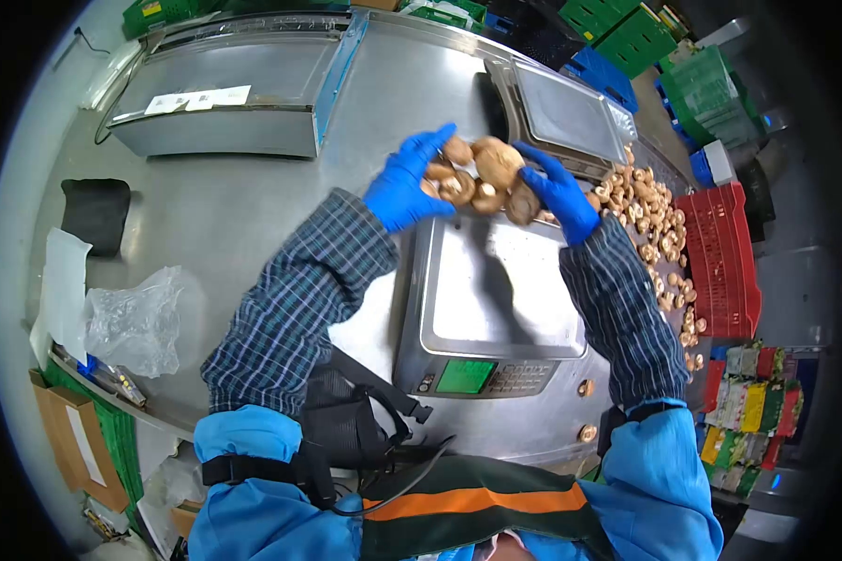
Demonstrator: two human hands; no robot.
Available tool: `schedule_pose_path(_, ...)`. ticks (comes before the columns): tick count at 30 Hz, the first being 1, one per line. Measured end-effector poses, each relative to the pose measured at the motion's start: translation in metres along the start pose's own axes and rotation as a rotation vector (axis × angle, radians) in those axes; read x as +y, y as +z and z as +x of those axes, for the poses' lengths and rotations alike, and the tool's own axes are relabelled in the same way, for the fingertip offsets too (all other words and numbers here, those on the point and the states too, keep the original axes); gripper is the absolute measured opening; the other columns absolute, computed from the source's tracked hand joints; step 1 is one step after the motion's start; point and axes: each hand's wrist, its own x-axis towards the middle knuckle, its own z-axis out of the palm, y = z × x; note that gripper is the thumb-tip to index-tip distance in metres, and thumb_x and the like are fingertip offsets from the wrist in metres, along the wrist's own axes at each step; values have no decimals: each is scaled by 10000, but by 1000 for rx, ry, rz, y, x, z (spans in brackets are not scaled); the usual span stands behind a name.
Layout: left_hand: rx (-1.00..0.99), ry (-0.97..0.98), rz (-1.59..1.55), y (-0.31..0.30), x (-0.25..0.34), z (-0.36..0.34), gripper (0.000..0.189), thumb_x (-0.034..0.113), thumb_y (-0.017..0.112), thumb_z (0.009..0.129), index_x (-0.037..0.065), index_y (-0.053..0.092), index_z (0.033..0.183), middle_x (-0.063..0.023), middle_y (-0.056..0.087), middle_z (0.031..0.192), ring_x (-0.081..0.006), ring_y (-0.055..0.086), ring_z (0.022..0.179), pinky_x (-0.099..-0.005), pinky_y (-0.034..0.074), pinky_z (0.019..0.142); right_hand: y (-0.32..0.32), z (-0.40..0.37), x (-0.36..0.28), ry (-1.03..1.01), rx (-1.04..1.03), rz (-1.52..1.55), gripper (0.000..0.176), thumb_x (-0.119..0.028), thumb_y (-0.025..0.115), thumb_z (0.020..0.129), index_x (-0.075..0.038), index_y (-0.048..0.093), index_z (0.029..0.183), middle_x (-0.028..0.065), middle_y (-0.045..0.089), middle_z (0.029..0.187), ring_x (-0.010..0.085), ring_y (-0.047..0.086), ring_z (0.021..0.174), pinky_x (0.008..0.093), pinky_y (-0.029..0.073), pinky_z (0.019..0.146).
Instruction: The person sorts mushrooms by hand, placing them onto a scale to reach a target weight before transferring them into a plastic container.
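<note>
My left hand (408,183) and my right hand (561,193), both in blue gloves, are curled around opposite sides of a cluster of brown shiitake mushrooms (499,165). The cluster is held above the far end of a weighing scale (505,299). Some caps face up; others show pale stems and gills. Whether a tray lies beneath them I cannot make out. The scale has a bare metal plate, a lit green display (464,376) and a keypad on the near side. A dark shadow falls across the plate.
Many loose mushrooms (660,224) lie on the steel table to the right, beside a red crate (720,257). Behind stands a second scale (571,112). A metal machine (234,93) stands at the back left. Crumpled clear plastic (138,323) lies at the left edge.
</note>
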Motion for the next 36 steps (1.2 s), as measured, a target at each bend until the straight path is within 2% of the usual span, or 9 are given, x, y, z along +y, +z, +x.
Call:
schedule_pose_path(9, 140, -213, 360, -102, -121, 3, 995, 117, 843, 557, 189, 338, 1410, -155, 405, 1314, -306, 451, 1206, -388, 394, 1037, 95, 157, 54, 439, -63, 83, 526, -228, 651, 830, -176, 485, 1326, 116, 596, 1120, 213, 599, 969, 356, 522, 791)
schedule_pose_path(12, 119, -232, 412, -103, -153, -11, 993, 176, 856, 551, 186, 350, 1404, -170, 441, 1299, -306, 465, 1200, -381, 399, 1025, 108, 169, 80, 527, -203, -24, 555, -300, 628, 843, -217, 434, 1357, 61, 533, 1245, 206, 516, 1124, 414, 459, 897)
schedule_pose_path(16, 137, -184, 445, -107, -151, -18, 1017, 221, 873, 552, 102, 331, 1405, -179, 450, 1317, -313, 455, 1208, -390, 374, 1034, 102, 162, 88, 429, -139, -273, 580, -318, 663, 813, -197, 457, 1342, 84, 550, 1224, 246, 506, 1130, 427, 457, 891)
schedule_pose_path(18, 134, -132, 475, -110, -154, -19, 1015, 245, 868, 570, 23, 317, 1393, -193, 434, 1340, -319, 438, 1230, -398, 368, 1037, 85, 146, 95, 85, 16, -412, 616, -331, 700, 763, -123, 496, 1306, 178, 569, 1197, 305, 569, 1088, 364, 455, 943)
schedule_pose_path(22, 157, -82, 667, -101, -118, -33, 828, 219, 783, 705, -15, 346, 1369, -190, 414, 1364, -298, 406, 1267, -390, 322, 1064, 39, 12, 34, -186, 185, -330, 516, -299, 620, 838, -163, 477, 1315, 178, 518, 1200, 313, 557, 1080, 400, 460, 918)
schedule_pose_path(23, 176, -39, 649, -91, -101, -39, 771, 188, 759, 735, -9, 360, 1364, -179, 414, 1368, -294, 394, 1276, -384, 304, 1075, 18, -29, 33, -191, 186, -378, 510, -256, 622, 851, -179, 469, 1332, 74, 500, 1291, 247, 510, 1108, 373, 452, 897)
schedule_pose_path(24, 177, -11, 645, -76, -79, -43, 721, 158, 734, 758, 7, 373, 1363, -154, 416, 1373, -280, 384, 1282, -379, 288, 1083, -2, -69, 42, -286, 256, -436, 536, -268, 623, 816, -144, 472, 1315, 154, 535, 1162, 319, 533, 1066, 408, 434, 933)
schedule_pose_path(29, 112, -137, 613, -22, -5, -52, 622, 96, 677, 804, 63, 403, 1361, -88, 434, 1375, -238, 369, 1294, -372, 269, 1088, -98, -303, 115, 298, 672, -110, 503, -68, 591, 846, -65, 461, 1332, 72, 545, 1242, 159, 503, 1116, 305, 407, 953)
schedule_pose_path(36, -170, -66, 478, 83, 44, -26, 532, 85, 638, 825, 120, 465, 1327, -61, 459, 1360, -207, 397, 1273, -372, 294, 1052, -189, -477, 178, 663, 881, -786, 301, -158, 641, 793, -126, 642, 1093, 94, 653, 984, 251, 630, 837, 354, 506, 755)
